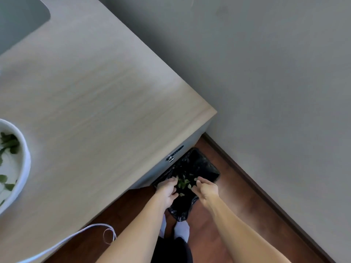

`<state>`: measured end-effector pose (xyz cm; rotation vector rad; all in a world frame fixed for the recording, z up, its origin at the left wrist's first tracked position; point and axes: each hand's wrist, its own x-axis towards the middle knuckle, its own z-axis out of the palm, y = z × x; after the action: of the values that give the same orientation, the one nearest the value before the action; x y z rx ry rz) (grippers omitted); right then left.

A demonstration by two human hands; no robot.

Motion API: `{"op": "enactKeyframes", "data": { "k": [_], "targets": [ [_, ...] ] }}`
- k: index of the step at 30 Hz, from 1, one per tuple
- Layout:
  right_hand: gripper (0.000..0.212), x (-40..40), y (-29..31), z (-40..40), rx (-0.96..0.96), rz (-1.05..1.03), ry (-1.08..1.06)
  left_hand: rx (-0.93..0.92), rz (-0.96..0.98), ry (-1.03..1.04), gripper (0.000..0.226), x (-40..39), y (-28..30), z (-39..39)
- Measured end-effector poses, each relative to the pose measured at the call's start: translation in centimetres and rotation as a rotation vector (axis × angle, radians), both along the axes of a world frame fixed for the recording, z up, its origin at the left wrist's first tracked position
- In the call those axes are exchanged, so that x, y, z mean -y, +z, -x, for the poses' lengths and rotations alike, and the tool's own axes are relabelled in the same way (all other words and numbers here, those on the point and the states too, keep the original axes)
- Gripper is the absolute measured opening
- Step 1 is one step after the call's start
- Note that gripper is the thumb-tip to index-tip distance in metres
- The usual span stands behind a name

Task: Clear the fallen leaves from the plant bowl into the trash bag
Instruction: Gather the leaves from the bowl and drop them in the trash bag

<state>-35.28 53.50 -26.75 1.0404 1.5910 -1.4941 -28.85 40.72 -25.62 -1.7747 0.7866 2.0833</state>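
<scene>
A black trash bag lines a bin on the floor beside the desk corner. Both my hands hover over its mouth. My left hand and my right hand are side by side with fingers loosely curled and apart. Several green leaves hang in the air between the hands and lie inside the bag. The white plant bowl stands at the left edge of the desk, partly cut off, with green leaves still inside it.
The light wooden desk fills the left half. A white cable trails over its near edge. A drawer lock sits on the desk's side. A grey wall stands right, with brown wooden floor below. My socked feet are under the bag.
</scene>
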Motion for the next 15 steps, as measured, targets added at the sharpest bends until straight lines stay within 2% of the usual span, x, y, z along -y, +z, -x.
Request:
{"op": "enactKeyframes", "data": {
  "k": [4, 10, 12, 14, 15],
  "targets": [
    [0.033, 0.1, 2.1, 0.8, 0.001, -0.012, 0.002, -0.011, 0.003, -0.029, 0.045, 0.5, 1.9, 0.6],
    [0.033, 1.5, 9.6, 2.8, -0.094, 0.084, 0.049, -0.123, 0.031, -0.045, 0.046, 1.7, 9.9, 2.2],
    [0.032, 2.3, 12.6, 3.6, -0.134, 0.132, 0.089, -0.165, 0.065, -0.069, 0.038, 2.6, 13.3, 2.6],
    [0.027, 3.3, 16.2, 4.3, -0.186, 0.181, 0.137, -0.235, 0.102, -0.089, 0.016, 3.8, 17.0, 2.5],
    [0.024, 3.7, 17.5, 4.5, -0.211, 0.197, 0.167, -0.269, 0.124, -0.085, 0.014, 4.3, 18.9, 2.0]
  ]
}}
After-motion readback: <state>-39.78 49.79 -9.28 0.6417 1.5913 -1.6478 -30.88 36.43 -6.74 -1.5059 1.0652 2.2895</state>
